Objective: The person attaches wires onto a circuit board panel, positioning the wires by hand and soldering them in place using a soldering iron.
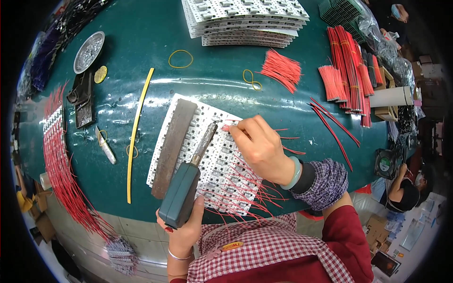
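Note:
My left hand (185,232) is wrapped round the handle of a dark green soldering gun (180,194). Its metal barrel slants up and right over a white circuit board panel (219,114), with the tip close to my right fingertips. My right hand (258,147) is closed in a pinch on red wires (227,127), their ends just above the panel. More red ends stick out beyond that hand. Along the panel's left side lies a brown flat bar (175,144). Several red wires (238,186) are attached to the lower right of the panel and trail past its edge.
Circuit board panels (245,21) are stacked at the back. Red wire bundles (349,70) lie at the right, a loose wire pile (281,70) nearer. At the left are a metal bowl (88,53), a black stand (84,99), a yellow strip (140,137), a knife (105,145) and a wired panel (59,146).

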Tool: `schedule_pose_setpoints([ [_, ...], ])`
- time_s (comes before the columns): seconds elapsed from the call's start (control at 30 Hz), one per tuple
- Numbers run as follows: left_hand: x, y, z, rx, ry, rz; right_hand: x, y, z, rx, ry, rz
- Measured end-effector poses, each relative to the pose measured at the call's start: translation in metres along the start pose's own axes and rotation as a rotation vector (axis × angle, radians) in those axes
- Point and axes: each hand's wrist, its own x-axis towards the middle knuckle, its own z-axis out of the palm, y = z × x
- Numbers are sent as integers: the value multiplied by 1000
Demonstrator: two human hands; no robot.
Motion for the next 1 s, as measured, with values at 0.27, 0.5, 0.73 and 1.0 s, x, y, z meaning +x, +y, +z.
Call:
schedule_pose_setpoints([
  [0.27, 10, 4, 2, -18, -39, 1, 1, -6, 2, -30, 2, 8],
  [0.5, 14, 7, 6, -28, -46, -7, 2, -7, 3, -37, 5, 25],
  [0.73, 19, 15, 12, -47, 28, 11, 6, -11, -1, -101, -61, 3],
  [1.0, 24, 14, 12, -29, 13, 76, 7, -14, -2, -132, -95, 16],
])
